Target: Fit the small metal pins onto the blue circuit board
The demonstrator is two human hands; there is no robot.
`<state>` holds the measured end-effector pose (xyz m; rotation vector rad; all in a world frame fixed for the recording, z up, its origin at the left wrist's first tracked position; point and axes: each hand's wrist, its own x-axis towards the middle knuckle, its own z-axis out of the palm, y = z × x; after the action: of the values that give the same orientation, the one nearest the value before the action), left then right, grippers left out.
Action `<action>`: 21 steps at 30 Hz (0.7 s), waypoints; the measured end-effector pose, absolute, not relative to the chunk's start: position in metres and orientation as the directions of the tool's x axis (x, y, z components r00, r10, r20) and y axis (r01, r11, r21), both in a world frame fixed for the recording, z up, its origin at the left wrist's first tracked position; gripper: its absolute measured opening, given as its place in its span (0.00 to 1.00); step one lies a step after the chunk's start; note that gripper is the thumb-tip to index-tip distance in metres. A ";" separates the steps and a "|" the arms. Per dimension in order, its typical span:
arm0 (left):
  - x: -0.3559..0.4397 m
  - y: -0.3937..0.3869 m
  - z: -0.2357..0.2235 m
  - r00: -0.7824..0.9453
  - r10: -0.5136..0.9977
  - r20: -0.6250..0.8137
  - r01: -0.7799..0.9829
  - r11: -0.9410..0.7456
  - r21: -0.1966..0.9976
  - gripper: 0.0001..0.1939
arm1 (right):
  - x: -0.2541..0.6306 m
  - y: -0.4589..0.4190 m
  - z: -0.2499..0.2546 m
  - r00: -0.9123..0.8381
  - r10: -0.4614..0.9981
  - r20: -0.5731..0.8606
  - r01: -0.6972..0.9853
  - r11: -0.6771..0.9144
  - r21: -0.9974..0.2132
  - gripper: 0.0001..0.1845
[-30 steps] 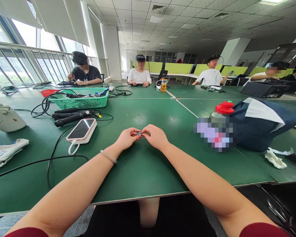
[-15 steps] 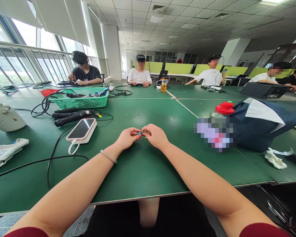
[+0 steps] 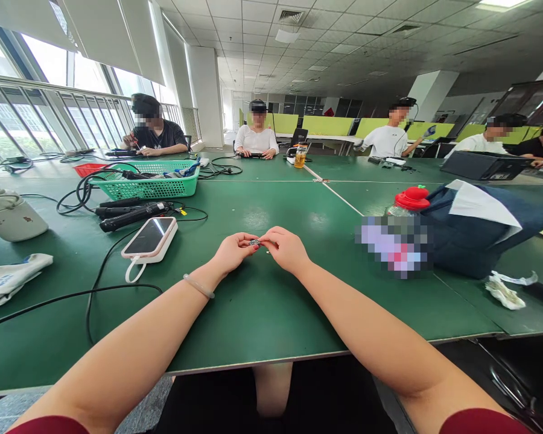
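a: what's at the far left?
b: a pale container [image 3: 11, 216] stands on the green table [image 3: 253, 325], and a white cloth [image 3: 15, 282] lies nearer us.
a: moving along?
b: a green basket [image 3: 151, 189] with dark things in it, then some black tools [image 3: 133, 216] lying just in front of it. nearer still is a phone [image 3: 150, 236] in a pale pink case, with a white loop at its near end.
a: and the left hand?
b: the left hand [image 3: 232, 252] has its thumb and fingers pinched on a small part [image 3: 254, 242], out over the middle of the table. it looks like dark and silvery metal, though it's too small for me to be sure.
a: the right hand?
b: the right hand [image 3: 286, 248] is on the other side, thumb and fingertips pressed together, pinching at the right end of that part. a tiny pale bit [image 3: 268, 252] shows just below those fingers.
a: beyond that?
b: a red-lidded jar [image 3: 411, 198], well apart from the hands, then a dark blue bag [image 3: 468, 241] beside it. last, a crumpled tissue [image 3: 505, 293] lies near the bag.
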<state>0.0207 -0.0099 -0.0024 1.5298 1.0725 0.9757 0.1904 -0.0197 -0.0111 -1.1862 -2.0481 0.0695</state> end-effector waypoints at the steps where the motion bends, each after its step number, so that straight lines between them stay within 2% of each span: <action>1: 0.021 -0.010 -0.002 0.280 0.957 0.071 0.167 -0.122 0.979 0.22 | 0.190 -0.020 -0.011 -0.286 0.763 0.579 0.717 0.572 -0.399 0.10; 5: 0.020 -0.011 -0.002 0.279 0.957 0.073 0.167 -0.123 0.978 0.21 | 0.190 -0.020 -0.011 -0.288 0.762 0.580 0.699 0.582 -0.415 0.10; 11: 0.019 -0.008 -0.004 0.301 0.950 0.078 0.072 -0.105 0.992 0.22 | 0.188 -0.022 -0.009 -0.256 0.756 0.602 0.684 0.582 -0.440 0.09; 21: 0.018 -0.007 -0.003 0.326 0.939 0.106 0.067 -0.135 0.989 0.22 | 0.190 -0.024 -0.007 -0.261 0.708 0.656 0.686 0.614 -0.390 0.11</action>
<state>0.0179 -0.0074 -0.0029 1.5009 0.9636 1.0039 0.1898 -0.0240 -0.0069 -1.1003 -1.9897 0.0323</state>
